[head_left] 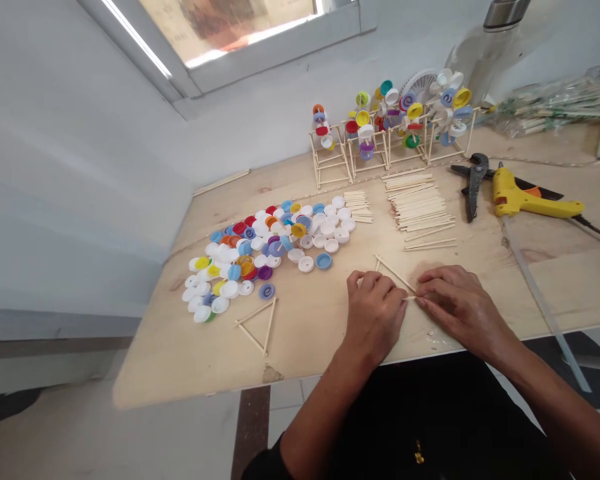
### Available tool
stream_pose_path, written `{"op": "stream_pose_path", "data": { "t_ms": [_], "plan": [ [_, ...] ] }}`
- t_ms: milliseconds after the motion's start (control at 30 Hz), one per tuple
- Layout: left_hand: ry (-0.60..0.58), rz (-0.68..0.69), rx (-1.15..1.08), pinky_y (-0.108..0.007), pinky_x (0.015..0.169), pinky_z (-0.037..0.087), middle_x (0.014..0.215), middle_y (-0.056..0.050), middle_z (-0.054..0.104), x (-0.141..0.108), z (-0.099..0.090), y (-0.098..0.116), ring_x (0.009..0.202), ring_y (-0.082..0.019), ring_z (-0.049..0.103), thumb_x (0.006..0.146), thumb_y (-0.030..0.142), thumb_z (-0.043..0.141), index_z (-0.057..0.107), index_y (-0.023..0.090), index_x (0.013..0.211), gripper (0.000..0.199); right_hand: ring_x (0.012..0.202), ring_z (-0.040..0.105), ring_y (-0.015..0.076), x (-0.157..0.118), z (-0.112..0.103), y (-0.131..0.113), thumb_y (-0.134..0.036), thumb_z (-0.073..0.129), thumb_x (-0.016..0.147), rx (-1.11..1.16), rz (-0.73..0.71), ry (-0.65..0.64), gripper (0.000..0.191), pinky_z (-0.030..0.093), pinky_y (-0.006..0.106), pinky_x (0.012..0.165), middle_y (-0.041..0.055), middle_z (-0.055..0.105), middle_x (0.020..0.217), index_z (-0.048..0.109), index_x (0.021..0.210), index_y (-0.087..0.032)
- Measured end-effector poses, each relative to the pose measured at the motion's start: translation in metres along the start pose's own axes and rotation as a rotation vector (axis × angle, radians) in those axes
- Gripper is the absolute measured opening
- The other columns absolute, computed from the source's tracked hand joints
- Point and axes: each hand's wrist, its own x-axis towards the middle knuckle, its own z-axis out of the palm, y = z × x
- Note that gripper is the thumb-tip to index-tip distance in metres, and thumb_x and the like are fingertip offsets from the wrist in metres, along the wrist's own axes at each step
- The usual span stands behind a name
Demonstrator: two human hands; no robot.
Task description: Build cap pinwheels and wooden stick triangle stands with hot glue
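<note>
Close to the table's front edge, my left hand [377,313] and my right hand [463,303] meet at one corner of a small frame of thin wooden sticks [396,272]. The fingers of both hands are pinched on the sticks at that corner. Part of the frame is hidden under my left hand. Farther left lies a triangle of wooden sticks [270,327], flat on the table. Beyond my hands is a row of loose wooden sticks [420,207], with a bundle of shorter sticks [359,205] beside it.
Many coloured and white bottle caps [230,253] are spread at left. A yellow glue gun [525,197], with a long glue stick [540,293], and black cutters [475,183] lie at right. Stick stands with cap wheels [370,150] line the wall near a bagged bundle [560,103].
</note>
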Motion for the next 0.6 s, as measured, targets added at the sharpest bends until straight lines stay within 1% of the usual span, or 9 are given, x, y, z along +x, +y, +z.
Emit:
{"op": "stream_pose_path", "data": {
  "t_ms": [100,267,400,600],
  "plan": [
    [0.004,-0.01,-0.015,-0.043,0.089,0.031,0.082,-0.003,0.065,-0.0004,0.0017,-0.0014,0.088,-0.02,0.052,0.086,0.022,0.055,0.064,0.02,0.078,0.012,0.094,0.06,0.0222,0.0003,-0.0012,-0.0016,-0.029,0.053,0.087,0.025,0.03,0.009,0.009,0.042,0.04,0.082,0.0053,0.067,0.095,0.06,0.087,-0.024],
    [0.018,-0.018,-0.042,-0.042,0.088,0.031,0.081,-0.002,0.065,-0.0011,0.0032,-0.0026,0.088,-0.02,0.052,0.085,0.022,0.055,0.064,0.021,0.08,0.01,0.092,0.061,0.0207,-0.0014,-0.0022,-0.0038,-0.027,0.047,0.089,0.076,0.14,0.067,0.016,0.042,0.039,0.084,0.0057,0.067,0.095,0.058,0.1,-0.022],
    [0.038,-0.015,-0.051,-0.041,0.088,0.032,0.079,-0.002,0.064,-0.001,0.0024,-0.0017,0.087,-0.02,0.051,0.086,0.021,0.055,0.063,0.02,0.079,0.011,0.095,0.061,0.0199,-0.002,-0.0016,-0.0034,-0.02,0.043,0.09,0.079,0.115,0.064,0.02,0.041,0.04,0.088,0.0046,0.068,0.096,0.056,0.105,-0.022],
    [0.031,-0.03,-0.051,-0.042,0.088,0.032,0.081,-0.003,0.064,-0.0007,0.0014,-0.0012,0.087,-0.02,0.052,0.085,0.021,0.055,0.064,0.021,0.079,0.011,0.098,0.061,0.0207,0.0023,0.001,-0.0011,-0.014,0.041,0.086,0.081,0.074,0.035,0.032,0.041,0.043,0.089,0.0039,0.068,0.097,0.053,0.114,-0.025]
  ]
}}
